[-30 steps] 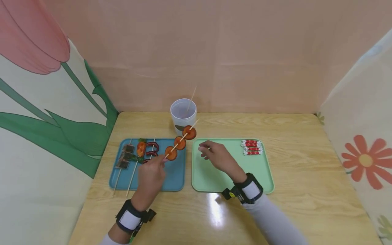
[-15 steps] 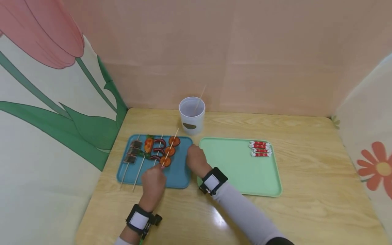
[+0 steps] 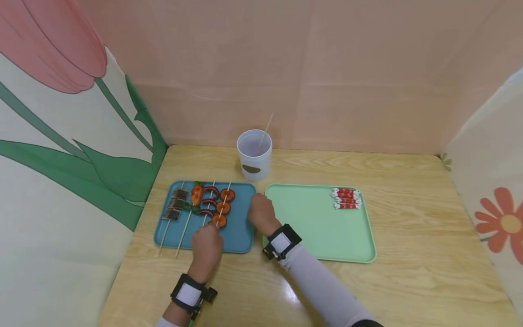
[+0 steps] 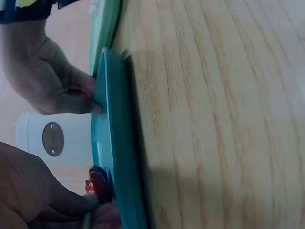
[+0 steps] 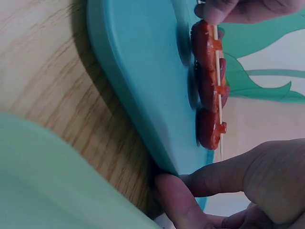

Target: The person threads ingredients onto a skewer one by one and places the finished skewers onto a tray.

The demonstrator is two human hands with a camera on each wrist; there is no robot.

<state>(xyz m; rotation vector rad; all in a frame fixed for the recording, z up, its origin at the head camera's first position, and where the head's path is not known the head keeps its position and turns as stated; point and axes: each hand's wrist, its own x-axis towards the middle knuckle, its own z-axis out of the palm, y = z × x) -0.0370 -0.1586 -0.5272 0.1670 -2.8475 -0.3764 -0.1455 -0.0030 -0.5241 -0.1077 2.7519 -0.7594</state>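
Observation:
My left hand (image 3: 207,245) pinches the lower end of a skewer (image 3: 223,207) threaded with three round reddish-brown slices. In the right wrist view the slices (image 5: 208,86) hang close over the blue tray (image 5: 138,62), along its right part. My right hand (image 3: 263,213) grips the right rim of the blue tray (image 3: 239,234) between thumb and fingers. To the left, on the same tray, lie a skewer of dark red curled pieces (image 3: 210,202), one with an orange piece and green bits (image 3: 196,195), and one with dark grey-brown folded pieces (image 3: 175,204).
Right of the blue tray is a light green tray (image 3: 314,231), bearing several red-and-white wrapped sticks (image 3: 346,199) at its upper right. Behind the trays stands a white cup (image 3: 255,165) with one thin bare stick (image 3: 268,125) leaning in it. A pinkish cloth backs the table.
My left hand has lowered the sliced skewer onto the blue tray's right side and drawn it slightly nearer. My right hand has moved left from above the green tray to the blue tray's rim.

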